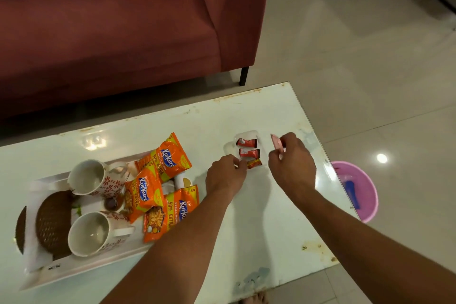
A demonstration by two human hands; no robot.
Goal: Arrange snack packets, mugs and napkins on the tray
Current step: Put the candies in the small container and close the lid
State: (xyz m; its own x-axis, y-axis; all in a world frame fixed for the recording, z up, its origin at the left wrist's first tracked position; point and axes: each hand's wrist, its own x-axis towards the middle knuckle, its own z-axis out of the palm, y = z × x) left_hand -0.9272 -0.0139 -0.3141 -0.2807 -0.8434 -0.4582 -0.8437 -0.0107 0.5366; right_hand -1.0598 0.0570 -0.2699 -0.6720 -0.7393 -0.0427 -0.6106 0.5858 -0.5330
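A white tray (98, 264) lies at the left of the white table. It holds two flower-patterned mugs (86, 177) (88, 234), brown woven coasters (53, 222) and three orange Kurkure packets (170, 158) (143, 195) (170, 210). To the right, a small white dish (230, 148) carries two small red sachets (246, 142) (249, 153). My left hand (227, 175) pinches a red-yellow sachet (254, 163) at the dish's near edge. My right hand (292, 163) holds a pink sachet (275, 143) just right of the dish.
A maroon sofa (111, 32) stands behind the table. A pink bucket (362, 195) sits on the tiled floor past the table's right edge (328, 163). A small cup with dark contents (112, 203) stands between the mugs.
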